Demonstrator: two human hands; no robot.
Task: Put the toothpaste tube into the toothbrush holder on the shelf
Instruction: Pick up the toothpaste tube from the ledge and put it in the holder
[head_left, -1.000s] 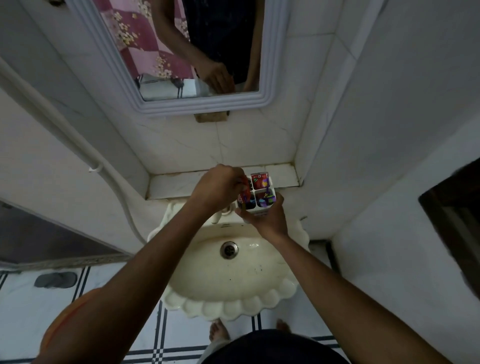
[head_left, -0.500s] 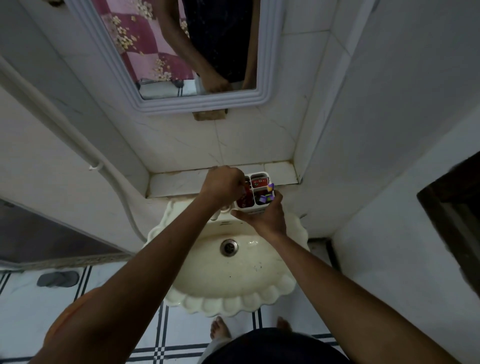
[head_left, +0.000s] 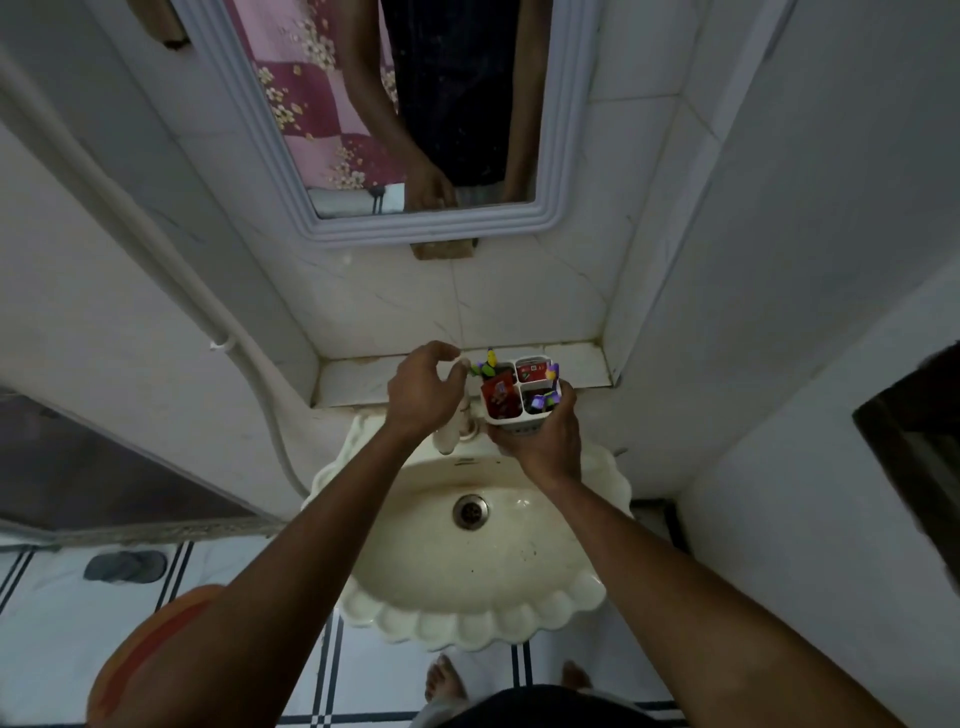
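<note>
Leftmost, a white pipe runs down the wall, and a pair of dark sandals lies on the tiled floor. Left hand hovers just left of the toothbrush holder, fingers loosely curled and parted, gripping nothing. Its fingertips are near the green-and-yellow brush heads sticking up from the holder's rear left compartment. Toothpaste tube, red, stands in the front left compartment, its flat end pointing up and tilted slightly left. A second red item sits in the rear right compartment; purple pieces fill the front right one. Right hand is wrapped around the holder from below and the right, holding it over the back edge of the sink, in front of the shelf. Tap is partly hidden between the two hands. Mirror hangs on the wall above the shelf.
</note>
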